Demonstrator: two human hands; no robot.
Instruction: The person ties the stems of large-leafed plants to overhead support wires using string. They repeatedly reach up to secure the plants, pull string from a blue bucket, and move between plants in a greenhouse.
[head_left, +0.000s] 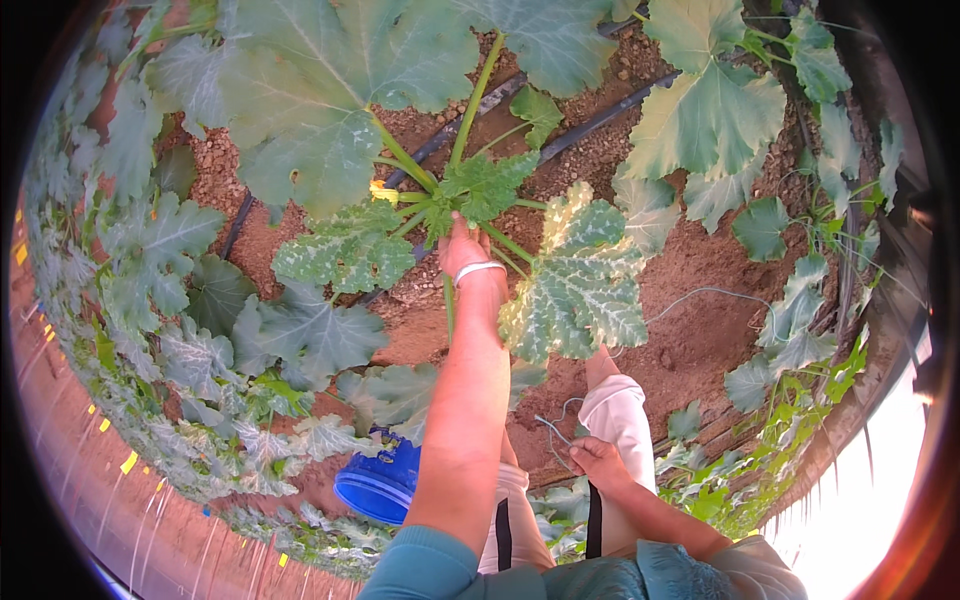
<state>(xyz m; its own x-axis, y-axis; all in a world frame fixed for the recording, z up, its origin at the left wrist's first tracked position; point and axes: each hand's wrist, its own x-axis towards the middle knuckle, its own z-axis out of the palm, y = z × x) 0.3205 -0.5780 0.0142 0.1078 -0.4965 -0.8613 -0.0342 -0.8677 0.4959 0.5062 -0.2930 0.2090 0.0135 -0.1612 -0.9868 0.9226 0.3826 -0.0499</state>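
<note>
My left hand (463, 249), with a pale band around its wrist, reaches into the crown (442, 201) of a squash plant, probably zucchini. Its fingers are partly hidden among the stalks, so their grip is unclear. Beside it, on the left, a yellow blossom (384, 193) shows at the crown. A large silvery-mottled leaf (581, 281) spreads to the right of my wrist. Low in front of my leg, my right hand (598, 459) pinches a thin pale-green string (553, 429), which loops above the fingers.
A blue bucket (379, 480) stands left of my legs, partly covered by my forearm and leaves. Black drip-irrigation hoses (604, 116) cross the soil behind the crown. More string (705, 290) runs over the reddish soil at right. Broad leaves (315, 330) crowd the left side.
</note>
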